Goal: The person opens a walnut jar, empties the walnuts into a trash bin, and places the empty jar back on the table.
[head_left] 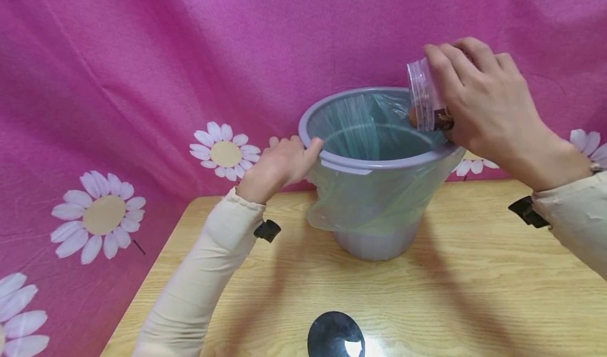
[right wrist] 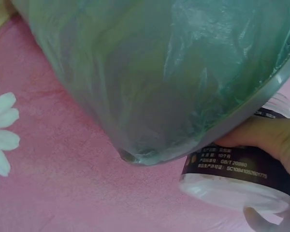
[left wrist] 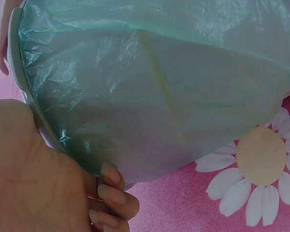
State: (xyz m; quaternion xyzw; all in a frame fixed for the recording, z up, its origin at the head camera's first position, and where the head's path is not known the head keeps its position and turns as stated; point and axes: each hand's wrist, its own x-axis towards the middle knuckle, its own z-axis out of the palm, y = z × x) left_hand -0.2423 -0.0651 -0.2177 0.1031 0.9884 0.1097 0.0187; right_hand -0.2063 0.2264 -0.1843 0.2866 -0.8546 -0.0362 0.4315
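A grey-lilac bin stands upright, lined with a thin green plastic bag folded out over its rim. My left hand grips the rim at its left side, fingers curled around it in the left wrist view. In my right hand is a clear plastic jar with a dark printed label. Tipped on its side, the uncapped jar has its mouth over the bin's right part. A brown rounded shape shows at the mouth. The bin's bottom inside is hidden.
The bin stands on a light wooden table. Close to the near edge of the view lies a round, shiny black lid. A pink cloth with large white daisies hangs right behind the table and along its left.
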